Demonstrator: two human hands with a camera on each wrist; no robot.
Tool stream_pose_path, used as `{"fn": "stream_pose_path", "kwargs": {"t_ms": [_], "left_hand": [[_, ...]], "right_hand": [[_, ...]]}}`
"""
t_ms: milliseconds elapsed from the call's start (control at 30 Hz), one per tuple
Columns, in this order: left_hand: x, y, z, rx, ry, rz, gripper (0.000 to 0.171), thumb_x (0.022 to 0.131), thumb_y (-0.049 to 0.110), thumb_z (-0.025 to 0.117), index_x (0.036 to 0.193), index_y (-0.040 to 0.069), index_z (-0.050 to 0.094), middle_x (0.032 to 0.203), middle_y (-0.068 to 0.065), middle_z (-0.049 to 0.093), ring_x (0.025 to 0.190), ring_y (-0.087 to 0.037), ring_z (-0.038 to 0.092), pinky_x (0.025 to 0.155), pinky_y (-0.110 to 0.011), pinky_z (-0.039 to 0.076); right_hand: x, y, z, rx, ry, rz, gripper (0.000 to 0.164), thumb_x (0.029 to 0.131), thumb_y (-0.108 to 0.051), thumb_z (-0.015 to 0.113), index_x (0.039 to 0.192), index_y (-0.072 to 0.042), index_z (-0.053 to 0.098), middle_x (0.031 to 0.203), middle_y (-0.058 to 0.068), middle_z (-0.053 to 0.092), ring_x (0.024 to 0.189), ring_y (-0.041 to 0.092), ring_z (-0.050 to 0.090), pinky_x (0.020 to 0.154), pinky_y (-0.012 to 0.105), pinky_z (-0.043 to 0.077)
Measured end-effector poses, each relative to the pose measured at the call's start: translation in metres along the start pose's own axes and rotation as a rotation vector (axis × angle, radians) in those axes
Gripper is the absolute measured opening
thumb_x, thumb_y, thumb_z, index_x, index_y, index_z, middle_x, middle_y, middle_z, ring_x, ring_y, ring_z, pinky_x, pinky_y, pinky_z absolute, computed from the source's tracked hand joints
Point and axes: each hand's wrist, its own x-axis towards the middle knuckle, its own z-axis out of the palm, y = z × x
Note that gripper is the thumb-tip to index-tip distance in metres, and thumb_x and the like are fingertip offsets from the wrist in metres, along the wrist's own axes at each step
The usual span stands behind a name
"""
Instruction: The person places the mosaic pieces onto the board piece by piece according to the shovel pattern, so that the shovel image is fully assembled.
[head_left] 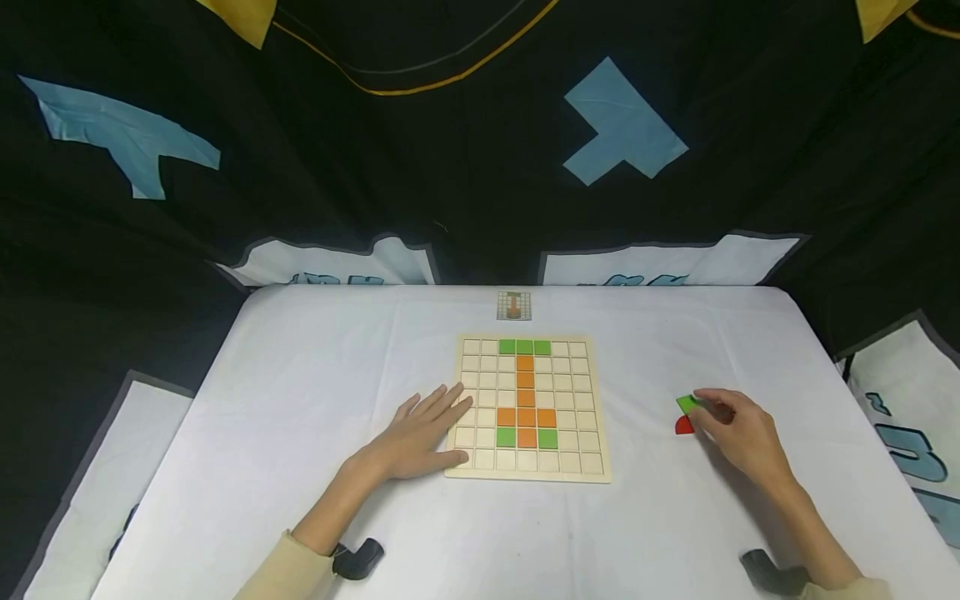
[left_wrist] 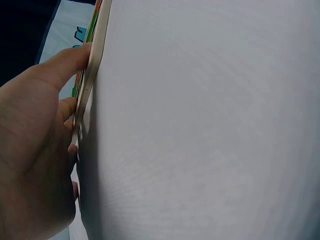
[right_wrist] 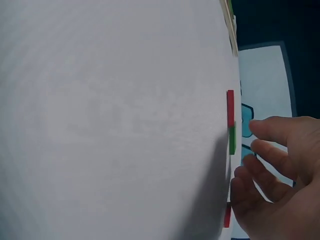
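My left hand (head_left: pixel 426 429) lies spread over the left edge of a wooden grid board (head_left: pixel 527 477), its thumb at the lower left corner. Set in the board's cells are green tiles (head_left: pixel 525 347) and a column of orange tiles (head_left: pixel 526 380) with a wider row low down. To the right, my right hand (head_left: pixel 738 433) hovers with bent fingers over a green tile (head_left: pixel 685 404) and a red rounded piece (head_left: pixel 683 426). In the right wrist view a gap shows between thumb and fingers, with nothing pinched. Another red piece (right_wrist: pixel 227 215) lies beneath that hand, hidden in the head view.
A small picture card (head_left: pixel 513 306) lies behind the board, showing a similar grid pattern. White cloth (head_left: pixel 315 358) covers the table. Black curved camera mounts (head_left: pixel 358 559) sit at both wrists. A dark curtain (head_left: pixel 465 183) with blue patches hangs behind the table.
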Motion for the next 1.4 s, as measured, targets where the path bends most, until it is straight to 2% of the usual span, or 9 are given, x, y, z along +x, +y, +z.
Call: {"fn": "stream_pose_path", "kwargs": {"t_ms": [200, 400, 767, 1000, 1400], "left_hand": [[0.000, 0.000, -0.001, 0.002, -0.004, -0.001, 0.081, 0.097, 0.057, 0.053, 0.159, 0.013, 0.026, 0.166, -0.006, 0.010, 0.151, -0.029, 0.008, 0.117, -0.058, 0.004], [-0.001, 0.001, -0.001, -0.006, -0.007, -0.007, 0.081, 0.096, 0.056, 0.054, 0.159, 0.014, 0.026, 0.166, -0.006, 0.010, 0.151, -0.028, 0.008, 0.117, -0.057, 0.004], [0.000, 0.002, -0.002, -0.011, -0.009, -0.016, 0.081, 0.096, 0.055, 0.056, 0.159, 0.014, 0.027, 0.166, -0.005, 0.010, 0.152, -0.028, 0.007, 0.117, -0.057, 0.003], [0.000, 0.001, -0.002, -0.013, -0.009, -0.017, 0.082, 0.095, 0.055, 0.056, 0.160, 0.015, 0.026, 0.166, -0.005, 0.009, 0.152, -0.028, 0.007, 0.117, -0.057, 0.004], [-0.001, 0.000, 0.000, 0.001, -0.004, -0.014, 0.081, 0.095, 0.056, 0.056, 0.159, 0.015, 0.027, 0.166, -0.006, 0.011, 0.152, -0.028, 0.007, 0.117, -0.057, 0.006]], "right_hand": [[0.002, 0.002, 0.002, -0.014, -0.036, 0.016, 0.035, 0.094, -0.016, 0.070, 0.122, 0.004, 0.066, 0.119, 0.027, 0.062, 0.100, 0.037, 0.061, 0.078, 0.039, 0.048], [0.008, 0.002, 0.006, -0.030, -0.039, -0.003, 0.035, 0.091, -0.013, 0.073, 0.120, 0.005, 0.066, 0.116, 0.026, 0.063, 0.098, 0.036, 0.062, 0.080, 0.046, 0.048], [0.012, -0.001, 0.006, -0.044, -0.054, 0.011, 0.031, 0.093, -0.016, 0.069, 0.118, 0.004, 0.068, 0.110, 0.025, 0.065, 0.094, 0.036, 0.061, 0.075, 0.046, 0.049], [0.015, -0.002, 0.006, -0.053, -0.033, 0.003, 0.029, 0.092, -0.015, 0.071, 0.114, 0.003, 0.070, 0.097, 0.017, 0.069, 0.086, 0.031, 0.063, 0.067, 0.038, 0.048], [0.015, -0.007, 0.006, -0.067, -0.074, 0.025, 0.033, 0.087, -0.009, 0.074, 0.115, 0.007, 0.069, 0.097, 0.019, 0.067, 0.086, 0.032, 0.061, 0.066, 0.036, 0.048]]}}
